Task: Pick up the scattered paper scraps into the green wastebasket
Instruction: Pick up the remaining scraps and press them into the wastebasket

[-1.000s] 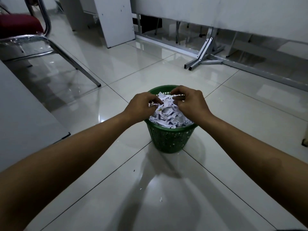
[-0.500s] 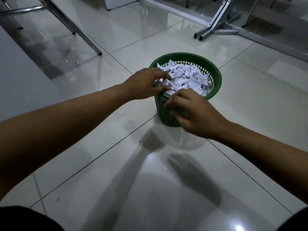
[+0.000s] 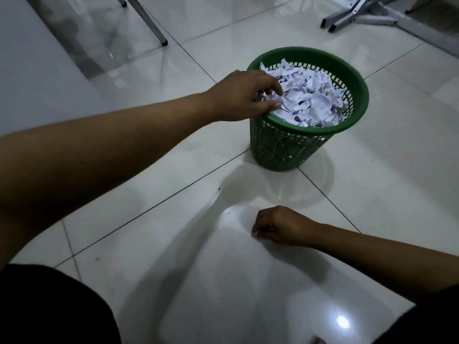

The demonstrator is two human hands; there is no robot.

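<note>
Fingers (image 3: 269,105) of the left hand (image 3: 242,96) pinch paper scraps (image 3: 310,100) over the green wastebasket (image 3: 285,147); right hand (image 3: 280,228) curls against the floor tile (image 3: 223,281), likely plucking a speck, unseen.

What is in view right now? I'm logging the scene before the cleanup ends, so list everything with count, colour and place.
wastebasket: one, green mesh plastic, on the floor right of centre
paper scraps: a heap, white with dark print, filling the wastebasket nearly to the rim
floor: glossy white tiles with dark joints and a few tiny specks
chair leg: one, metal, top left
metal frame feet: grey, top right
left hand: fingers curled on scraps at the wastebasket's near-left rim
right hand: low at the floor, fingertips pinched together; what they pinch is too small to tell
</note>
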